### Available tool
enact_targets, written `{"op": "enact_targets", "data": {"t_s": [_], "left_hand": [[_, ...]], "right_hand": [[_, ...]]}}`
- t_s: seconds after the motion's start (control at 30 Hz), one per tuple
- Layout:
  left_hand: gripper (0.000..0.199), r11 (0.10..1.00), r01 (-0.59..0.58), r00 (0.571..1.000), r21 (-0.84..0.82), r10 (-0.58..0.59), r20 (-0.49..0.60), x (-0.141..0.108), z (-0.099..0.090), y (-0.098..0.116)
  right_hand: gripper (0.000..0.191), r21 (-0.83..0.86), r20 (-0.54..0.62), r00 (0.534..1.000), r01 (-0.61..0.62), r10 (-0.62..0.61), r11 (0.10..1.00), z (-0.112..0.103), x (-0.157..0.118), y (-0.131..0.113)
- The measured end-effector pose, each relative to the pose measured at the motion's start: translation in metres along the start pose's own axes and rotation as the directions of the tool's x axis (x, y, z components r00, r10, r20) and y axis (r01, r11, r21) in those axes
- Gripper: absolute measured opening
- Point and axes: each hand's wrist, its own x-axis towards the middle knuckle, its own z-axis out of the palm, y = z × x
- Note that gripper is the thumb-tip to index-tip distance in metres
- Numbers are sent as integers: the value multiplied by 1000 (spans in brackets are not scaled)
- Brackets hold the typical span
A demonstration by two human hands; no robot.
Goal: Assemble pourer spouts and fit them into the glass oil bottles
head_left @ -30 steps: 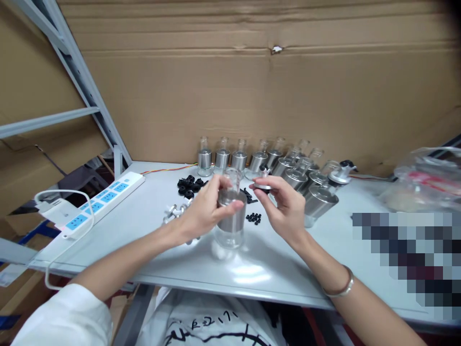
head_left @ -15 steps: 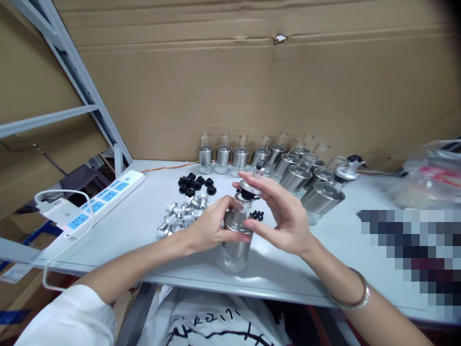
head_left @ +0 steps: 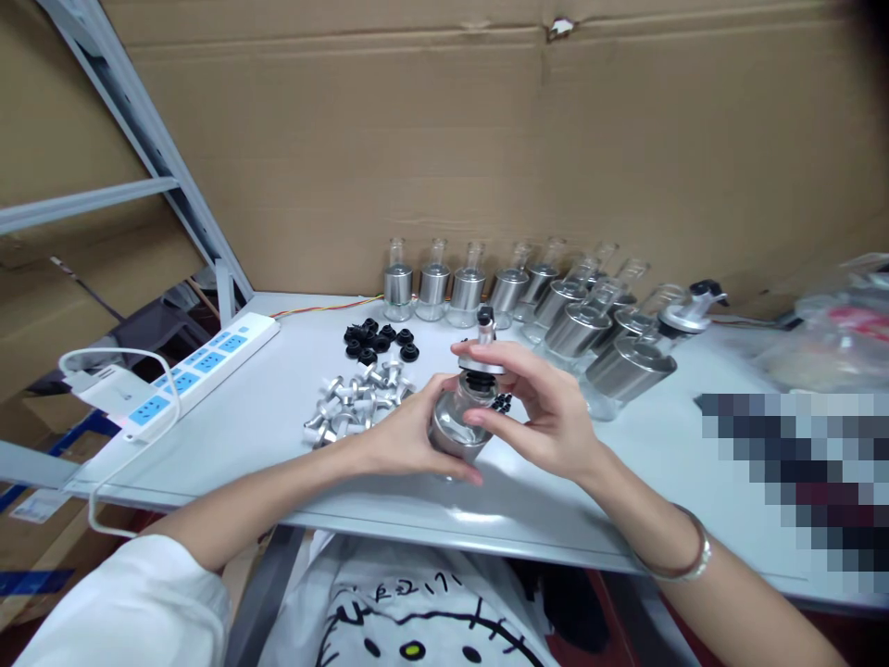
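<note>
My left hand [head_left: 406,431] is wrapped round a glass bottle [head_left: 455,408] with a metal sleeve, close to the table's front edge. In its neck sits the black ribbed stopper of a silver pourer [head_left: 484,365] with a black tip, standing nearly upright. My right hand [head_left: 548,408] grips the pourer by its silver disc, with the fingers over the top and the thumb beside the bottle neck. Left of the bottle lie a heap of silver spout pieces [head_left: 357,403] and a group of black ribbed stoppers [head_left: 375,341]. Some small black tips [head_left: 503,403] show partly behind my right hand.
Several sleeved bottles [head_left: 434,280] line the back of the table [head_left: 229,445]. A bottle at the right carries a pourer [head_left: 684,315]. A white power strip [head_left: 208,371] lies left, with a cable over the table edge. Plastic bags [head_left: 833,333] lie at far right.
The pourer has gone from tilted at the bottle's mouth to nearly upright, with its black stopper in the neck. My left hand has shifted lower round the bottle. The view has tilted slightly downward.
</note>
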Motion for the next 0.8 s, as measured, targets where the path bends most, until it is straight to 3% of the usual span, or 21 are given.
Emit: {"op": "enact_targets", "data": {"t_s": [0.2,0.37,0.63,0.8], "left_hand": [[85,996,32,993,-82,-22,119,1,2,-7],[89,996,59,993,-72,-51,104,0,5,-9],[82,981,167,976,-95,-151,156,-2,10,1],[77,985,159,973,-62,-146,177,-3,11,6]], "right_hand": [[51,-26,-14,999,52,-53,998,-3,1,-1],[47,-85,-24,991,132,-135,988,-6,2,-1],[30,-99,-83,995,48,-57,994,-5,1,1],[29,-111,-160,987,-9,-9,994,-2,-1,2]]}}
